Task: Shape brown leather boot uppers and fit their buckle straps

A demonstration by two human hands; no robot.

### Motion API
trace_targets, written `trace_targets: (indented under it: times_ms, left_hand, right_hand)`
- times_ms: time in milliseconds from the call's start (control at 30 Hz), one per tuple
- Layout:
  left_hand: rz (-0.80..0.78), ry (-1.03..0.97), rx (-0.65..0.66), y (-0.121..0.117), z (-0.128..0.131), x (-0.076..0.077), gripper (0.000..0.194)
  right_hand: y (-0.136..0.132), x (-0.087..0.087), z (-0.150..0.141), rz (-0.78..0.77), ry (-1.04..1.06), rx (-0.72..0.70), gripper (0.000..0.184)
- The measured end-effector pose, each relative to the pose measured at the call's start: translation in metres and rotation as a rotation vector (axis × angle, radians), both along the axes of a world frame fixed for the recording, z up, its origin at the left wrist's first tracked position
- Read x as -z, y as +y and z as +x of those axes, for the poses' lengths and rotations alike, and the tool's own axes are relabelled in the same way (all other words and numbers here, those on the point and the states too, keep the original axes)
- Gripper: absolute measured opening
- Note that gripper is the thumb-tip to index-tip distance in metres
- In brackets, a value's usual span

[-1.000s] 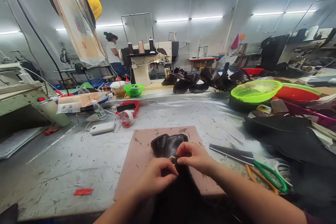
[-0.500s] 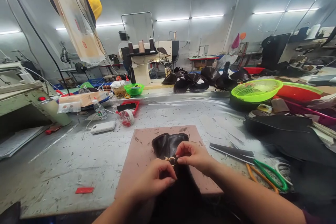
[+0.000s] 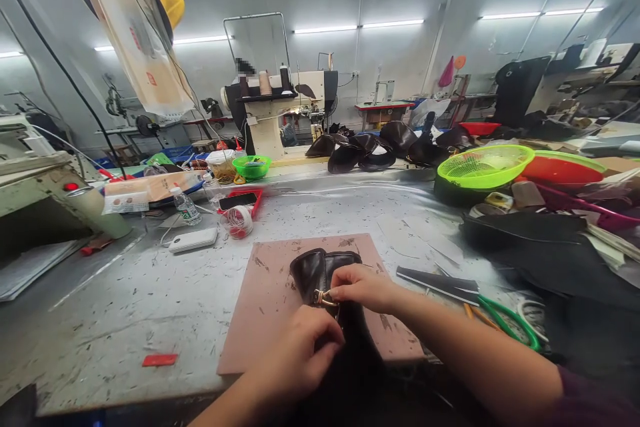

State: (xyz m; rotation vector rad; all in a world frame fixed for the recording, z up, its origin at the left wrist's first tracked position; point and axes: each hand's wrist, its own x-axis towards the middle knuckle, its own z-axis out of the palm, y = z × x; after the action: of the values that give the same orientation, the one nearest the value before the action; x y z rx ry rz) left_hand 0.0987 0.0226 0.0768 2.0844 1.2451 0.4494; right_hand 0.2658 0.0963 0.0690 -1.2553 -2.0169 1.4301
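A dark, glossy leather boot upper (image 3: 309, 273) lies on a pinkish board (image 3: 265, 280) at the table's front edge. A gold metal buckle (image 3: 323, 296) sits on its middle. My right hand (image 3: 357, 287) is closed, with thumb and fingertips pinching the right side of the buckle. Just below and to the left, my left hand (image 3: 310, 347) is closed too, its fingers curled over and the thumb beneath them. What the left fingertips grip near the dark leather is hidden. The lower part of the leather merges with the dark area near my body.
Right of the board lie a strip of black material (image 3: 437, 283) and green-handled scissors (image 3: 510, 323). Black leather (image 3: 530, 247) is heaped further right, beside a lime-green basket (image 3: 485, 167). Left are a power bank (image 3: 193, 240), a bottle (image 3: 186, 207) and a red piece (image 3: 160, 359). A sewing machine (image 3: 265, 127) stands behind.
My right hand has shifted slightly left and down, its fingers now closer together at the buckle, which shows more plainly. My left hand has moved slightly down and right. The view has shifted slightly.
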Motion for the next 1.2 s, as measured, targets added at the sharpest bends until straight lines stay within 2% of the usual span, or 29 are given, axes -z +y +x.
trace_targets:
  times_ms: [133, 200, 267, 333, 400, 533, 633, 733, 833, 933, 1033, 1100, 1200]
  left_hand:
    - [-0.097, 0.044, -0.048, 0.004, -0.002, -0.005, 0.012]
    - [-0.116, 0.025, -0.080, 0.007, -0.001, -0.004, 0.012]
    - [-0.136, -0.023, -0.088, 0.009, 0.000, -0.002, 0.013]
    - [-0.155, -0.065, -0.096, 0.010, 0.001, 0.001, 0.013]
    - [-0.169, -0.090, -0.113, 0.010, 0.002, 0.002, 0.012]
    - [-0.175, -0.123, -0.145, 0.008, 0.001, 0.005, 0.013]
    - [-0.174, -0.118, -0.163, 0.006, 0.000, 0.005, 0.013]
    - [-0.181, -0.098, -0.133, 0.005, -0.001, 0.006, 0.012]
    - [-0.154, -0.087, -0.128, 0.004, 0.000, 0.008, 0.010]
    - [-0.016, -0.062, -0.125, 0.003, 0.002, 0.013, 0.010]
    - [0.117, -0.058, -0.058, 0.000, 0.001, 0.017, 0.012]
    - [0.139, -0.063, -0.022, 0.000, -0.001, 0.018, 0.013]
    - [0.089, -0.069, -0.037, 0.004, -0.004, 0.016, 0.012]
  right_hand:
    - [0.000, -0.006, 0.005, 0.147, -0.155, -0.039, 0.017]
    - [-0.001, -0.014, 0.012, 0.225, -0.259, -0.157, 0.020]
    - [-0.002, -0.021, 0.020, 0.247, -0.280, -0.334, 0.019]
    - [-0.003, -0.023, 0.026, 0.218, -0.248, -0.441, 0.037]
    - [-0.004, -0.021, 0.028, 0.157, -0.238, -0.383, 0.046]
    - [-0.007, -0.011, 0.025, 0.138, -0.301, -0.113, 0.017]
    - [-0.006, -0.007, 0.024, 0.064, -0.197, -0.087, 0.006]
    - [-0.002, -0.006, 0.027, -0.062, -0.080, -0.122, 0.008]
    - [0.001, -0.006, 0.029, -0.061, -0.074, -0.170, 0.010]
    - [-0.002, -0.002, 0.026, -0.077, -0.067, -0.070, 0.017]
    - [-0.006, 0.006, 0.019, -0.181, 0.095, 0.097, 0.017]
    - [-0.007, 0.012, 0.015, -0.234, 0.201, 0.133, 0.020]
    - [-0.001, 0.018, 0.013, -0.228, 0.209, 0.110, 0.023]
